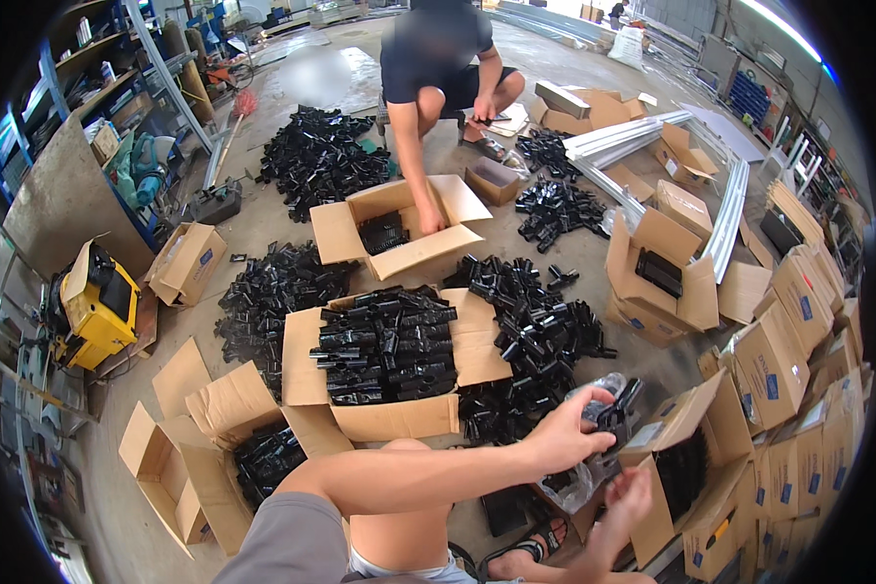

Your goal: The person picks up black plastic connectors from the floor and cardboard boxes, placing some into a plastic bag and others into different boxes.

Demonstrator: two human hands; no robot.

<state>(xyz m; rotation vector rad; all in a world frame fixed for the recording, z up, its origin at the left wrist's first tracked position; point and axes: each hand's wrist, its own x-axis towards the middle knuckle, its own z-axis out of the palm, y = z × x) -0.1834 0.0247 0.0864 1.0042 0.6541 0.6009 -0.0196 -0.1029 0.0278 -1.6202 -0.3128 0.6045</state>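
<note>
My left hand (566, 430) reaches across to the right, its thumb and fingers closed round a black plastic fitting (615, 413) with short tube-like ends. Clear plastic wrap (576, 487) lies just below it. Lower down, my right hand (629, 504) is beside the open cardboard box (715, 428) at my right; its fingers are smeared by motion, and nothing can be made out in them. More black parts (683, 472) show inside that box. Between my knees and the co-worker, a wide carton (399, 420) stands open, filled with rows of black fittings (389, 341).
Loose black fittings lie in heaps at the left (273, 297), the right (545, 331) and the far left (319, 161). Across from me a crouching co-worker (436, 58) reaches into a carton (336, 234). Stacked cartons (779, 370) line my right; a yellow machine (97, 307) stands left.
</note>
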